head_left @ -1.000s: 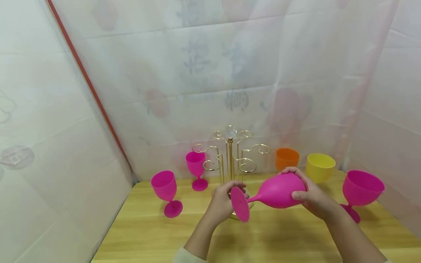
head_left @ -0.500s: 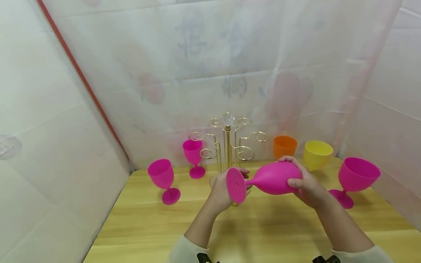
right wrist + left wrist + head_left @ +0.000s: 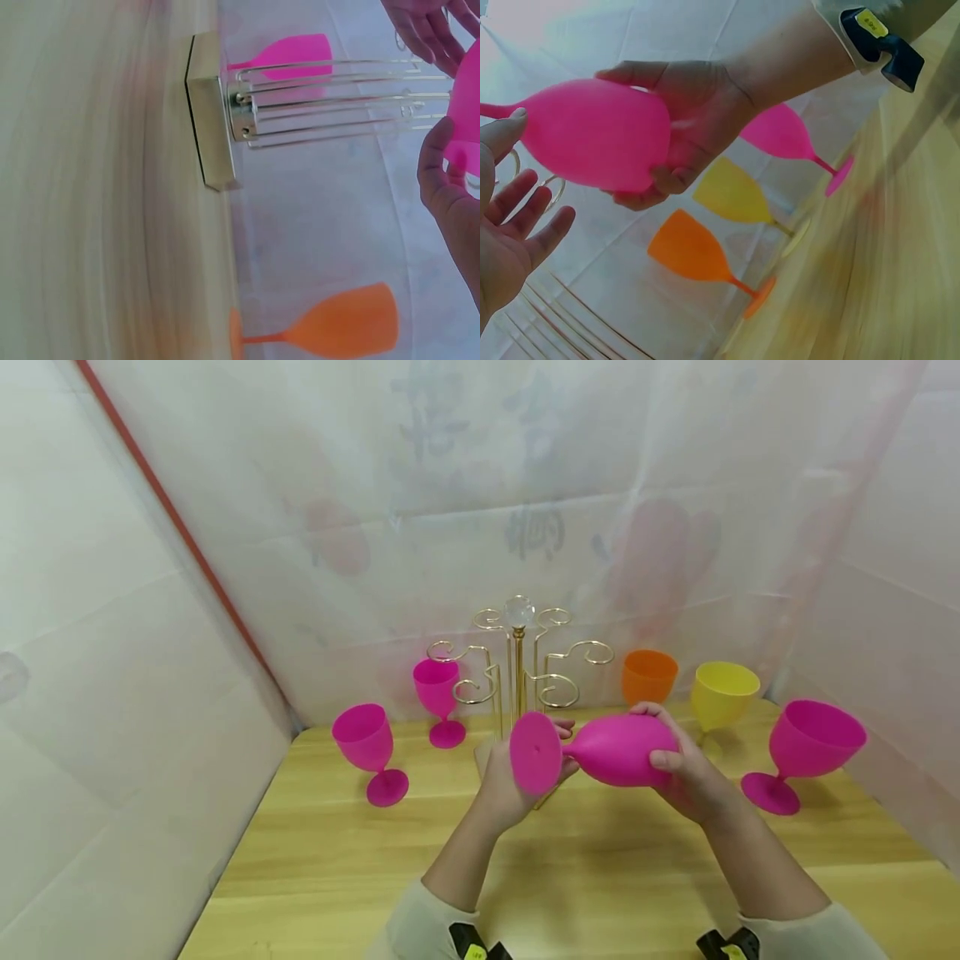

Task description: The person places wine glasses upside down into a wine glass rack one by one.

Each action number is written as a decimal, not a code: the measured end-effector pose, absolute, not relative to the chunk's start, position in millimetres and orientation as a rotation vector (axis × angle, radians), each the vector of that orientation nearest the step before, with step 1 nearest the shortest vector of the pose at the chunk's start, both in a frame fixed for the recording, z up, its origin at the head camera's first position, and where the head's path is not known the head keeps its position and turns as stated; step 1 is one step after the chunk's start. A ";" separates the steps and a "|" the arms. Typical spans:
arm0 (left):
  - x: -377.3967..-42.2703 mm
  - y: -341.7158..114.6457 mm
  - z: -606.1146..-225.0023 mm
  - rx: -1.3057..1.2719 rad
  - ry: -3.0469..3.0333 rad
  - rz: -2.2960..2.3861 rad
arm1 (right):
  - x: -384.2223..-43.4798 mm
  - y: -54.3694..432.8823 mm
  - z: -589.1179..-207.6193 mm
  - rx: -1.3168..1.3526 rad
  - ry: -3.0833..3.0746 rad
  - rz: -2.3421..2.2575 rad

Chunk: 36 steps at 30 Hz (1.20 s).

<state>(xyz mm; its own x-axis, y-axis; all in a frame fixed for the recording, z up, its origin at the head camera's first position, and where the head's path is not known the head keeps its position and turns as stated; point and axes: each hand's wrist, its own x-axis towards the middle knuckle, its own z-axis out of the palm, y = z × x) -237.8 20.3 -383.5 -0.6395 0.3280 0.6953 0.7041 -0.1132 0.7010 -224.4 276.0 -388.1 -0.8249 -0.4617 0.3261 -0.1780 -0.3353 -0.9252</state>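
My right hand [image 3: 693, 777] grips a pink goblet [image 3: 618, 750] round its bowl near the rim, holding it sideways above the table. The goblet's round foot points left and toward me. Behind that foot is my left hand [image 3: 504, 785], partly hidden in the head view. In the left wrist view, the left thumb [image 3: 504, 133] lies at the narrow end of the bowl by the stem, and the other fingers are spread and loosely extended below. Just beyond both hands stands a gold wire goblet rack [image 3: 519, 668] with curled arms and a clear ball on top.
Two pink goblets, one nearer [image 3: 367, 739] and one farther [image 3: 437, 689], stand upright left of the rack. On the right stand an orange goblet [image 3: 649, 677], a yellow goblet [image 3: 723, 693] and another pink goblet [image 3: 813, 739]. Cloth walls enclose the wooden table [image 3: 337, 877].
The head view has tilted downward, so everything sits higher in it. The goblet's foot has turned more toward me, and my left hand has moved in behind the foot and stem.
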 end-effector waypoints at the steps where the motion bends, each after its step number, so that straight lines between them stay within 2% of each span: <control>1: -237.9 20.9 -382.9 -1.147 -1.853 -1.826 | -224.4 274.8 -388.3 -0.836 1.683 -2.282; 12: -236.7 27.7 -380.3 -1.145 -1.666 -2.031 | -224.1 263.5 -396.3 -0.832 1.588 -2.347; 19: -219.4 26.3 -367.3 -1.111 -1.610 -2.230 | -223.9 258.7 -401.3 -0.798 1.565 -2.328; 24: -228.8 32.6 -381.0 -1.113 -1.535 -2.365 | -224.1 258.0 -404.8 -0.798 1.578 -2.336; 36: -232.2 34.6 -386.8 -1.165 -1.501 -2.394 | -223.1 252.0 -408.2 -0.840 1.679 -2.248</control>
<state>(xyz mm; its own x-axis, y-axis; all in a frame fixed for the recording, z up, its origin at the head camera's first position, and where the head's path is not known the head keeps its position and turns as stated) -232.2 34.6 -386.8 -0.7065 0.3074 0.6375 0.4399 -0.5149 0.7358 -223.1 252.0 -408.2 -0.8148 -0.4875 0.3139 -0.1626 -0.3276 -0.9307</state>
